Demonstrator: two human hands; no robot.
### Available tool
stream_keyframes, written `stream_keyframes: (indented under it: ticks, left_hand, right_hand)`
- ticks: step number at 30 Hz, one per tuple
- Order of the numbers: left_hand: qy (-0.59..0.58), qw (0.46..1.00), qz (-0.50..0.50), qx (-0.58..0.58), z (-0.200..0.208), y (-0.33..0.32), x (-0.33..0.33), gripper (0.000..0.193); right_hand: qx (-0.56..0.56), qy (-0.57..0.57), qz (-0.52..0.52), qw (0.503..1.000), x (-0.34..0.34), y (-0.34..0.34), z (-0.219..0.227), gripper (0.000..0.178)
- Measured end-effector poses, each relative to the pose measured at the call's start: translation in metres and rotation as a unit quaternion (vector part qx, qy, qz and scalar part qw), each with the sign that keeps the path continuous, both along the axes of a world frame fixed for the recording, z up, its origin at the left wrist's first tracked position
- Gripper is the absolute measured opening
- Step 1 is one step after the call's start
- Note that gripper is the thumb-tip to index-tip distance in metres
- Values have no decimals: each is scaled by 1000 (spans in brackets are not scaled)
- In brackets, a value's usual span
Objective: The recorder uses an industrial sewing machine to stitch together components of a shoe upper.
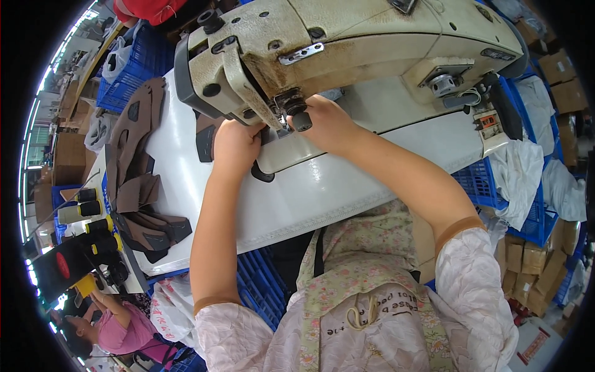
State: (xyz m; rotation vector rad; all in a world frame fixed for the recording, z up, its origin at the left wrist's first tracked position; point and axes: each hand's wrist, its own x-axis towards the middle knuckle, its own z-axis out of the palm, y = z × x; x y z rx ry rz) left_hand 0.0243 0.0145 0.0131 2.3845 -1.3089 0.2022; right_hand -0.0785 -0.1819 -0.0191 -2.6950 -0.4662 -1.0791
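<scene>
A cream sewing machine [353, 68] with worn, stained paint stretches across the white table [310, 192]. My left hand [237, 147] is closed just left of the needle area, on a brown fabric piece with a dark edge [206, 137]. Most of that piece is hidden under the hand and the machine head. On the other side of the presser foot [282, 130], my right hand [327, 124] reaches in behind a dark round knob [301, 120]. Its fingertips are hidden there, so what they touch cannot be seen.
Brown cut pieces [133, 149] lie in an overlapping pile on the table's left side. Thread spools [90, 209] stand beyond it. Blue crates [133, 71] flank the table, and cardboard boxes [533, 266] are stacked at right. Another person [127, 328] sits at lower left.
</scene>
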Motion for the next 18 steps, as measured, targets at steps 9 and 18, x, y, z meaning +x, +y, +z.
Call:
stream_keyframes:
  ticks: [9, 18]
  left_hand:
    - [6, 1000, 7, -2, 0, 1, 1, 39]
    - [-19, 1000, -10, -17, 0, 2, 1, 39]
  right_hand:
    - [8, 14, 6, 1000, 0, 1, 3, 6]
    - [7, 22, 18, 1000, 0, 0, 4, 6]
